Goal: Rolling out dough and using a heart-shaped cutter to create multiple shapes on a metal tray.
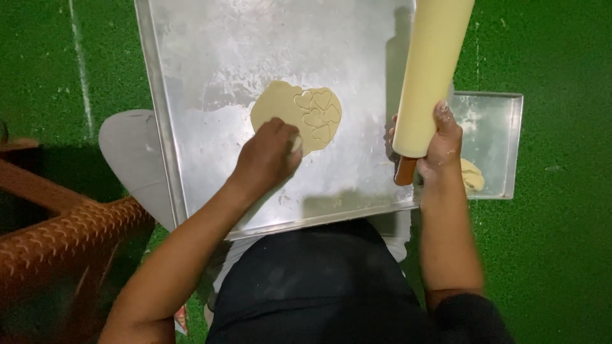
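Head view shows your left hand (268, 156) curled over the near-left part of the dough sheet (284, 105), its grip closed narrow around something small and pale at the fingertips, likely a cutter, though it is mostly hidden under your knuckles. Press it straight down with even weight so the edge goes clean through to the metal, then lift without twisting, or the shape will drag.

Your right hand (440, 150) has its grip wrapped around the lower end of the cream rolling pin (433, 70), just above its brown handle (404, 172), holding it upright and clear of the dough. Hold it off to that right side so it does not tip onto the cut shapes.

Several heart outlines (319, 114) are already pressed into the right half of the sheet, close together. Place the next cut just beside them on the uncut left half, near but not overlapping, so little dough is wasted.

The dough lies near the middle of the large floured metal tray (210, 57), which rests across your lap. Keep your knees level, since any tilt will make your pressure uneven. A smaller tray (503, 127) sits past the big tray's right edge on the green floor (561, 242), with a lump of spare dough (472, 175) in its near-left corner.
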